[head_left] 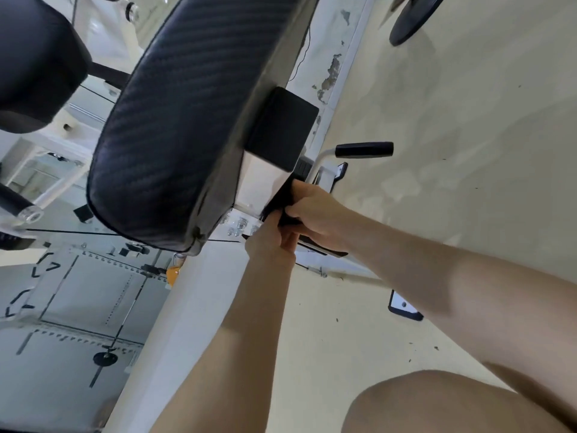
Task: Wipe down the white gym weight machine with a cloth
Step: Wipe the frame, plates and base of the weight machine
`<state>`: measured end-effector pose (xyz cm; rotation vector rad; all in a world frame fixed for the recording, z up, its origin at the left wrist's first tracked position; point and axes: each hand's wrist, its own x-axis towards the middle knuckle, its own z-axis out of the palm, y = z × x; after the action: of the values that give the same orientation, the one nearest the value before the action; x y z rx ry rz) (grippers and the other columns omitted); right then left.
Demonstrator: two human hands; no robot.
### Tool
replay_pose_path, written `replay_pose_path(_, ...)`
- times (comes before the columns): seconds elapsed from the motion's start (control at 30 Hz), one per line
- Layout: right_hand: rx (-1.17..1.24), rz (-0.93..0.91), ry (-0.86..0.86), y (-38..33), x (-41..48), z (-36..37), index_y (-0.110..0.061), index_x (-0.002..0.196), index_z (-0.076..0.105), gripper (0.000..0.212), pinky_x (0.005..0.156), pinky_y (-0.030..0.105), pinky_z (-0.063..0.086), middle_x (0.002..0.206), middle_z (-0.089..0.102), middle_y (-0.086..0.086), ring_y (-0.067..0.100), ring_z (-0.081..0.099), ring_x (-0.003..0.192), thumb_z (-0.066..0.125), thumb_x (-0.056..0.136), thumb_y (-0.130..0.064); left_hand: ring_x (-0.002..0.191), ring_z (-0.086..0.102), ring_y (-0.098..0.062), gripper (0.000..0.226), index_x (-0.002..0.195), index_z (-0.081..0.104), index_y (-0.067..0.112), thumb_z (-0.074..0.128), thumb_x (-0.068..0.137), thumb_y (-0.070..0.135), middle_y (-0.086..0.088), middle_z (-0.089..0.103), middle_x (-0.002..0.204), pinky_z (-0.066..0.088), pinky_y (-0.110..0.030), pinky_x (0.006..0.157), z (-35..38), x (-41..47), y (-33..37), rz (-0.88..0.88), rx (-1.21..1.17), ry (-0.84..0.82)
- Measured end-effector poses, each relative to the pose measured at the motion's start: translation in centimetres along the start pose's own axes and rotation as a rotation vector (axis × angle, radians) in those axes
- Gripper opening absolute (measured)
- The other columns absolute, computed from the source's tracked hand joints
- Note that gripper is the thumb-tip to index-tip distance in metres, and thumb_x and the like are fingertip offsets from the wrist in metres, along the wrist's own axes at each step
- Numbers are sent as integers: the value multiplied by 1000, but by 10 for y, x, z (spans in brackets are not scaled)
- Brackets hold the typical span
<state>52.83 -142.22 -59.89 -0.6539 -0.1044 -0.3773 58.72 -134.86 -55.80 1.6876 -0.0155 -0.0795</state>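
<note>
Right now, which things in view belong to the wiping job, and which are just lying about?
Job: dark cloth, gripped by left hand and right hand; white machine frame; black seat pad.
Lying about: dark weight plate; small specks on the floor.

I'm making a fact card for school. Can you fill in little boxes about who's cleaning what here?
Being cleaned: white machine frame, just below the black seat pad
Tool: black cloth, held against the frame
Right hand: grips the cloth
Left hand: holds the cloth's lower edge
Nearby: black handle grip, bolts
</note>
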Motion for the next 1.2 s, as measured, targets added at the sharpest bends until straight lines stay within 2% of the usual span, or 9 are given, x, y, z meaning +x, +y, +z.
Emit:
replay_pose_path(0.17, 183, -49, -81, 3, -20, -12, -8, 141, 45, 62, 106, 41, 45, 133, 57, 19, 30, 57, 122, 32, 88, 22, 97, 71, -20, 19, 105, 69, 6, 68, 86, 9, -10, 74, 104, 58, -31, 82, -10, -41, 4, 160, -22, -99)
replay_pose_path(0.3, 406, -202, -140, 4, -51, -20, -10, 137, 49, 55, 90, 30, 55, 110, 72, 4, 18, 69, 100, 46, 88, 16, 100, 70, -21, 15, 89, 77, 17, 70, 78, 9, -8, 74, 102, 56, -29, 84, -10, -86, 8, 420, 52, -270)
replay_pose_path(0.4, 379, -274, -105, -1, -52, -23, -6, 132, 52, 48, 88, 30, 56, 112, 72, 8, 22, 70, 102, 57, 88, 10, 97, 71, -20, 16, 87, 75, 18, 74, 72, 13, -7, 74, 102, 56, -28, 80, -3, -86, 4, 534, 99, -251)
replay_pose_path(0.6, 10, -174, 133, -8, -13, -7, 2, 113, 66, 32, 94, 41, 54, 106, 71, 20, 33, 68, 100, 54, 86, 15, 91, 67, -20, 16, 105, 65, -2, 56, 93, 5, -9, 71, 90, 56, -27, 77, 8, -46, 7, 259, 150, -106)
replay_pose_path(0.73, 139, -153, -26, -11, -18, -18, 10, 116, 61, 30, 99, 42, 50, 117, 60, 34, 32, 62, 98, 56, 86, 15, 96, 70, -12, 13, 94, 74, 12, 62, 90, 9, -3, 75, 99, 54, -18, 71, 4, -64, 7, 315, 116, -123)
replay_pose_path(0.87, 290, -308, -166, -19, -48, -35, 2, 114, 66, 34, 86, 27, 54, 109, 70, 17, 29, 68, 100, 68, 80, 2, 93, 71, -13, 9, 83, 77, 22, 71, 77, 19, -1, 75, 96, 55, -19, 72, 7, -101, 1, 441, 45, -270)
replay_pose_path(1.0, -93, -320, 165, -24, -42, -35, -12, 111, 70, 35, 93, 34, 50, 105, 71, 4, 15, 66, 99, 77, 78, -6, 85, 73, -14, 14, 80, 75, 14, 68, 83, 2, -4, 76, 87, 55, -19, 66, 20, -96, 4, 339, -29, -155)
replay_pose_path(1.07, -149, -272, 200, -31, -32, -30, -15, 109, 67, 32, 94, 35, 49, 109, 68, 0, 9, 63, 101, 74, 80, -2, 78, 73, -12, 7, 85, 69, 5, 65, 85, -1, -4, 75, 81, 55, -19, 64, 29, -87, 7, 281, -46, -94)
replay_pose_path(1.2, 37, -180, 90, -40, -29, -27, -5, 122, 53, 43, 82, 43, 59, 114, 69, 11, 28, 71, 95, 60, 85, 14, 82, 73, -14, 13, 100, 68, 2, 63, 88, 2, -9, 74, 94, 57, -25, 74, 35, -85, 9, 222, -97, -106)
